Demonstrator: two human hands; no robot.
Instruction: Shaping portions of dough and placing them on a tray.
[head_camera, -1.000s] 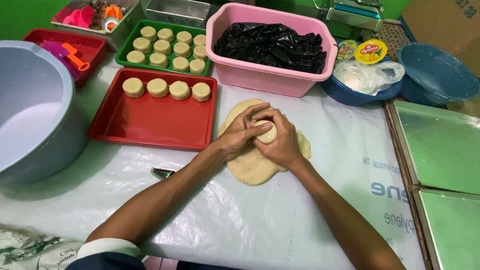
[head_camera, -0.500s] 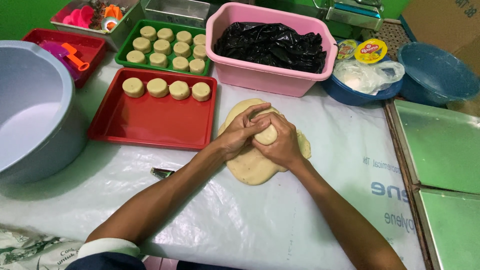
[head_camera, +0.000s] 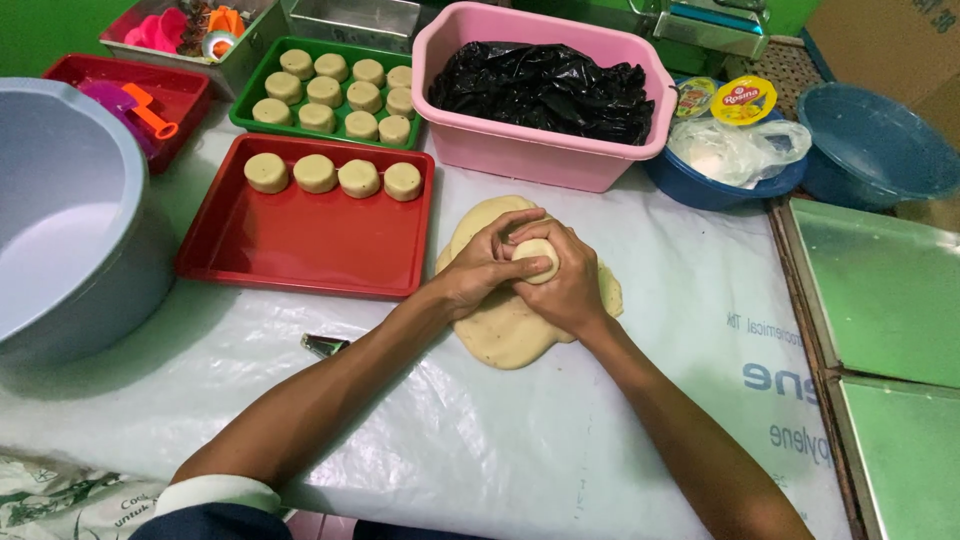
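Left hand: we find the left hand (head_camera: 485, 272) cupped against a small round dough piece (head_camera: 537, 260), its fingers (head_camera: 520, 222) curled closed over the top of it.
Right hand: the right hand (head_camera: 572, 285) wraps the same piece from the other side, fingers closed around it; both hands touch each other.
Dough piece: it sits between the two hands, only its pale top showing, directly above the flat dough sheet (head_camera: 505, 335).
Dough sheet: we note it lies flat on the surface (head_camera: 480, 450), which is covered in white plastic, just in front of the pink tub (head_camera: 470, 150).
Red tray: the red tray (head_camera: 300, 235) lies left of the hands and carries four round dough discs (head_camera: 315, 173) in a row along its far edge.
Green tray: the green tray (head_camera: 250, 110) behind it holds more discs in rows.
Pink tub: it holds crumpled black plastic (head_camera: 545, 90).
Other items: a large grey bowl (head_camera: 70, 290) stands at the left edge; a small metal cutter (head_camera: 323, 346) lies near the left forearm; a blue bowl (head_camera: 715, 190) sits right of the pink tub.
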